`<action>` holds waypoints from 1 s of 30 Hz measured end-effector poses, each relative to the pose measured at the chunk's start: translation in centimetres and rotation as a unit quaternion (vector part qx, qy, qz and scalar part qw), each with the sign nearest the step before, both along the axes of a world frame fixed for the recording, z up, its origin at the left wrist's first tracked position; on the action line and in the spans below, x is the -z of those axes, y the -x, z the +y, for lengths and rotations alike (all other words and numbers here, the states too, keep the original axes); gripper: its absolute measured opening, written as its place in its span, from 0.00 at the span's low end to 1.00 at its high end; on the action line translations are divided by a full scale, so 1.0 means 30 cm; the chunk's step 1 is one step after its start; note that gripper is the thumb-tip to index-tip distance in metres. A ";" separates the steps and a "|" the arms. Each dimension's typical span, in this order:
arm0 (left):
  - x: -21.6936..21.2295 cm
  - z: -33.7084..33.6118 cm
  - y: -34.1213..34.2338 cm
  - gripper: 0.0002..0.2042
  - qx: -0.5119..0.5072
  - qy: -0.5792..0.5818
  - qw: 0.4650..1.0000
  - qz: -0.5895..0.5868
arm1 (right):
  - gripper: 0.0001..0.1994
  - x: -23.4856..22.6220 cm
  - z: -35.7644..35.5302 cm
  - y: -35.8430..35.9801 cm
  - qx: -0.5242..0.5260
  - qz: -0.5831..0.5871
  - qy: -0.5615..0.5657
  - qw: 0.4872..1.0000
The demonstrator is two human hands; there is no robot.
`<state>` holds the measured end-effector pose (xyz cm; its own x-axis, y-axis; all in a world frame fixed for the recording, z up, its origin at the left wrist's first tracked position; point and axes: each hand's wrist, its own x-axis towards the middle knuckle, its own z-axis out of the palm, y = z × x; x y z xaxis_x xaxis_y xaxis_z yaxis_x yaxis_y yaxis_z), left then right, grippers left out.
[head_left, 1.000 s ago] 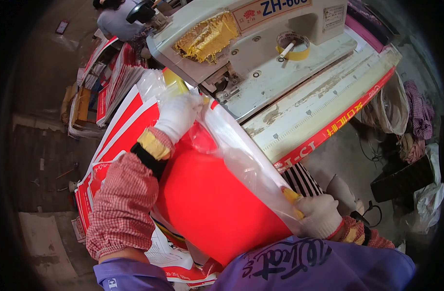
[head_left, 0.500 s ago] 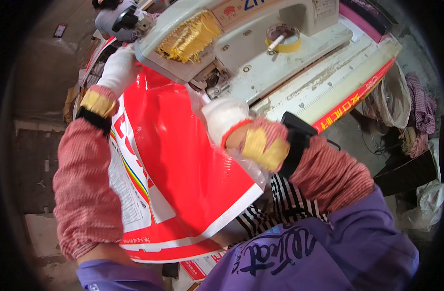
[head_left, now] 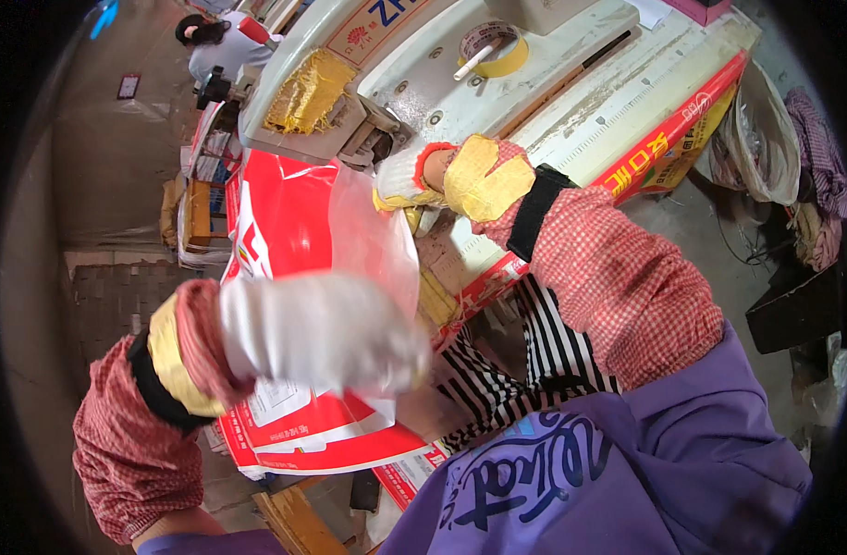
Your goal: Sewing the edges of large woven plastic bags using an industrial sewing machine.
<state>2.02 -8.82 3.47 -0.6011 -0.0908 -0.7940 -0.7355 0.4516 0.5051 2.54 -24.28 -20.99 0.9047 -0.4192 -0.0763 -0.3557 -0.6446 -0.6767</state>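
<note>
A red and white woven plastic sack (head_left: 289,205), with a clear inner liner (head_left: 373,236) along its right side, hangs below the head of the sewing machine (head_left: 349,88). My left hand (head_left: 322,333), in a white glove, is over the sack's lower middle, and motion smears its fingers. Gloved in white with yellowish fingertips, my right hand (head_left: 410,180) is by the machine's needle end, just right of the sack's top. Its fingers curl downward, and whatever they hold is hidden.
A yellow tape roll (head_left: 507,55) with a white stick across it lies on the machine's bed. The pale worktable (head_left: 618,120) has a red front edge. A clear plastic bag (head_left: 761,139) hangs at the right. Another person (head_left: 225,46) is at the far left.
My left hand has left the sack's upper left corner and come down toward me. My right hand has moved up and left, off the liner. The view has shifted.
</note>
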 end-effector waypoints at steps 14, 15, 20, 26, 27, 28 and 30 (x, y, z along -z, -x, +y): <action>0.034 0.244 0.019 0.14 0.092 0.213 0.964 -0.127 | 0.13 -0.088 0.088 0.015 0.067 -0.008 0.180 0.981; -0.007 0.283 -0.020 0.14 0.051 0.212 0.963 -0.157 | 0.13 -0.110 0.143 -0.060 0.055 -0.012 0.197 0.979; -0.189 0.235 0.067 0.14 -0.038 0.188 0.921 -0.339 | 0.11 -0.041 0.096 -0.035 0.122 -0.030 0.256 0.958; -0.214 0.219 0.004 0.32 -0.246 -0.005 0.947 -0.209 | 0.12 -0.231 0.155 0.064 0.052 0.033 0.069 0.996; -0.227 0.219 0.052 0.30 -0.218 -0.010 0.936 -0.274 | 0.12 -0.275 0.194 0.114 0.077 0.028 -0.090 0.992; -0.212 0.218 0.039 0.30 -0.214 -0.008 0.937 -0.275 | 0.12 -0.268 0.191 0.124 0.082 0.027 -0.090 0.992; -0.162 0.207 -0.034 0.24 -0.186 -0.034 0.955 -0.229 | 0.13 -0.212 0.164 0.109 0.082 0.007 -0.091 0.992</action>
<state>3.04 -2.62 8.33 -0.1265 -0.1683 -0.9776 -0.9893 0.0941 0.1118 -0.73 -19.37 -14.62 0.8240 -0.5383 -0.1771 -0.4563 -0.4449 -0.7706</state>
